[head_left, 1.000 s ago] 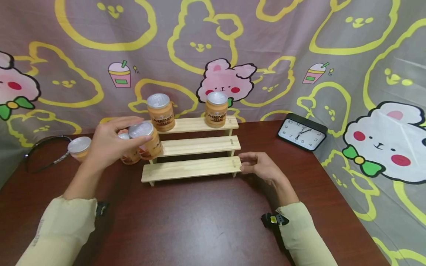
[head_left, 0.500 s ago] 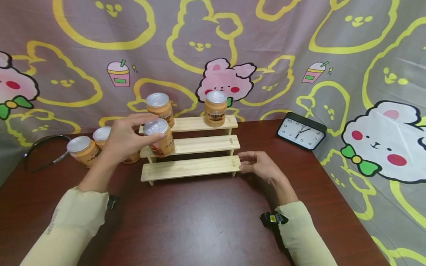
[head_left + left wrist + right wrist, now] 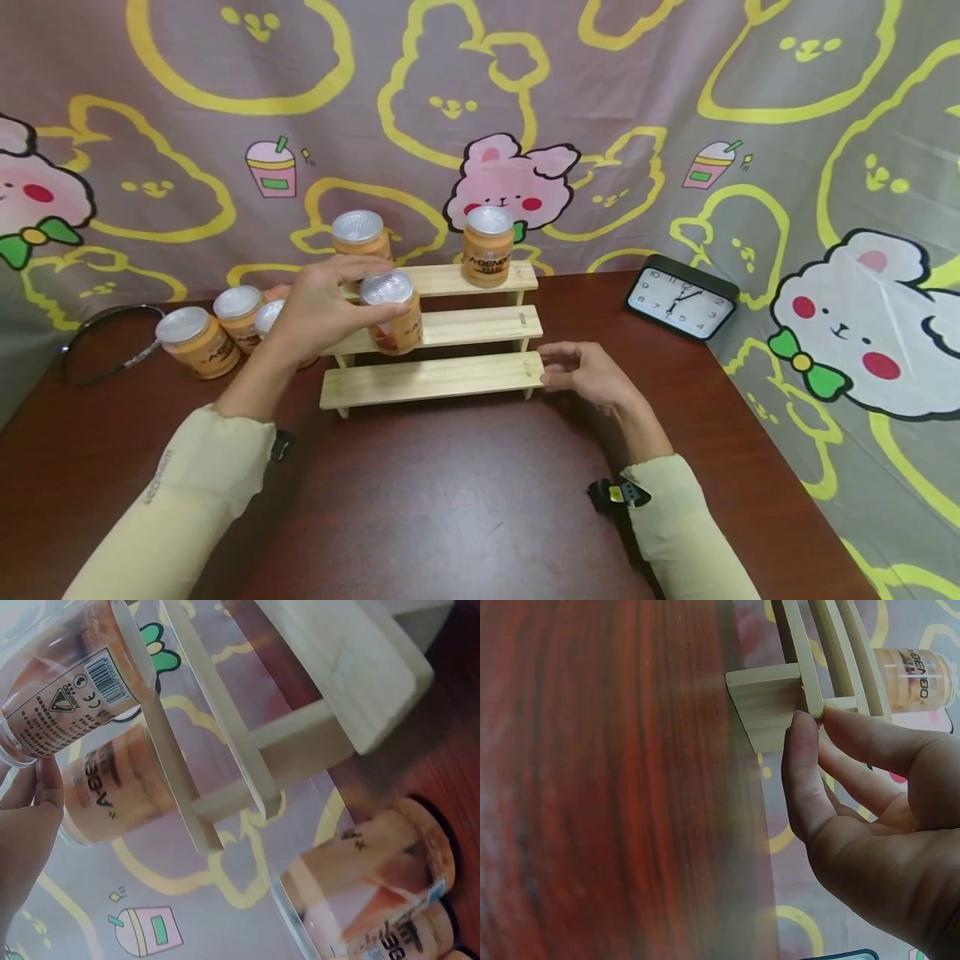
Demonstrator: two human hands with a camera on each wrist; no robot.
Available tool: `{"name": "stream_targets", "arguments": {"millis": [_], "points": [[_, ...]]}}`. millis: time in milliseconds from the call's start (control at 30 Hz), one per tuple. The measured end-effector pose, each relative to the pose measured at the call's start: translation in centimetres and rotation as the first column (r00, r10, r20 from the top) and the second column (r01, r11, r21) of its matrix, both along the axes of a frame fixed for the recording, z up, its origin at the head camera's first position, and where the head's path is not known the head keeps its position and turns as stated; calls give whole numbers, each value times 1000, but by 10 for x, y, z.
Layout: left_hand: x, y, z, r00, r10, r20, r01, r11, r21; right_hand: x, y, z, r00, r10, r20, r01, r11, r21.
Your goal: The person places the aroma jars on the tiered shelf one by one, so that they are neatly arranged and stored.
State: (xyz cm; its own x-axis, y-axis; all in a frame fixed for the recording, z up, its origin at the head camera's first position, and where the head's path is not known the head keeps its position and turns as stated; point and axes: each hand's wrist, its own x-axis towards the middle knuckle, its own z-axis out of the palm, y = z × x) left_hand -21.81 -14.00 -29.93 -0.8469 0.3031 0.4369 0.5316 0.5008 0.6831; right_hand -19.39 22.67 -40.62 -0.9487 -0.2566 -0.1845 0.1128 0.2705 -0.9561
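In the head view my left hand (image 3: 322, 304) grips an orange can (image 3: 401, 321) with a silver lid, thumb and fingers on either side of it. The can is upright at the middle step of a three-step wooden rack (image 3: 435, 379); whether its base touches the board cannot be told. Its printed barcode side shows in the left wrist view. Two similar cans stand on the top step, a left can (image 3: 367, 237), partly hidden by my hand, and a right can (image 3: 487, 250). At the lowest step's right end, my right hand (image 3: 885, 795) pinches the board's corner between thumb and finger.
More orange cans (image 3: 198, 342) stand on the dark table left of the rack, partly behind my left arm. A black headband-like loop (image 3: 105, 312) lies farther left. At the right back is a clock (image 3: 681, 298). A patterned curtain (image 3: 360, 125) closes off the back.
My left hand has carried the can rightward, from left of the rack to over the middle step. The right hand stays at the lowest step's end.
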Motion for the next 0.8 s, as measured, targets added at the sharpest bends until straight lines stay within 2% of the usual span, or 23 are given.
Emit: {"name": "stream_targets", "arguments": {"millis": [200,567,800], "points": [[-4,12,-2,1000,-17,-26,17,1000,-9,0,0,1,1000,3,5,-3,1000,-1],[-12,34,-5,997,-77,10,77,997,31,1,0,-1,1000,5,0,-5,1000,-4],[-17,50,-5,996,-86,-17,86,996,7,0,-1,0,1000,-6,1,6,1000,6]]}}
